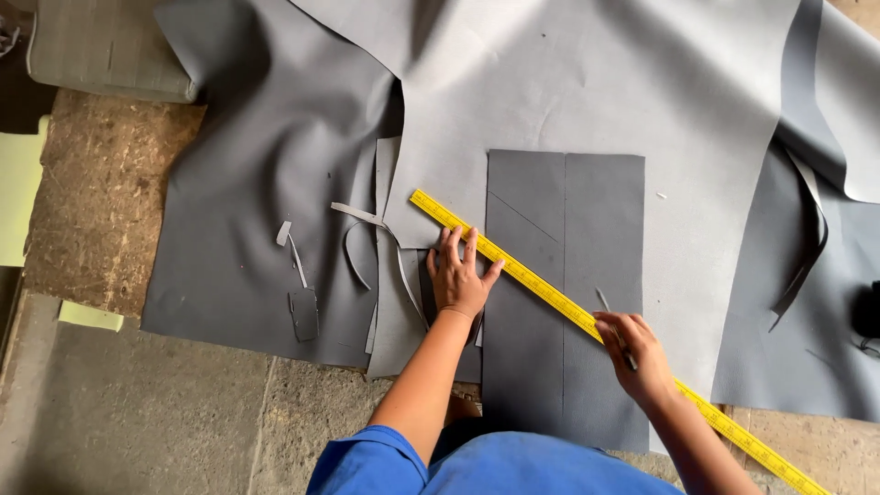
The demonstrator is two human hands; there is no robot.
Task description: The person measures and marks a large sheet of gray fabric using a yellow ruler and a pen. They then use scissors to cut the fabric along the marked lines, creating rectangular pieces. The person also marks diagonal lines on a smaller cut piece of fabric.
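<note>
A long yellow ruler (541, 278) lies slanted across a dark grey rectangular piece (600, 229) of leather-like sheet, running from upper left to lower right. My left hand (460, 278) presses flat on the ruler's upper part, fingers spread. My right hand (632, 348) holds a thin pen-like marking tool (605, 302) against the ruler's edge, over the rectangular piece. Faint drawn lines cross the piece, one vertical and one slanted.
Large grey sheets (587, 82) are spread over the rough floor (110, 192). Thin cut strips and scraps (298, 261) lie left of my left hand. A curled strip (811, 247) hangs at right. A grey cushion (101, 46) sits top left, a dark object (866, 312) at the right edge.
</note>
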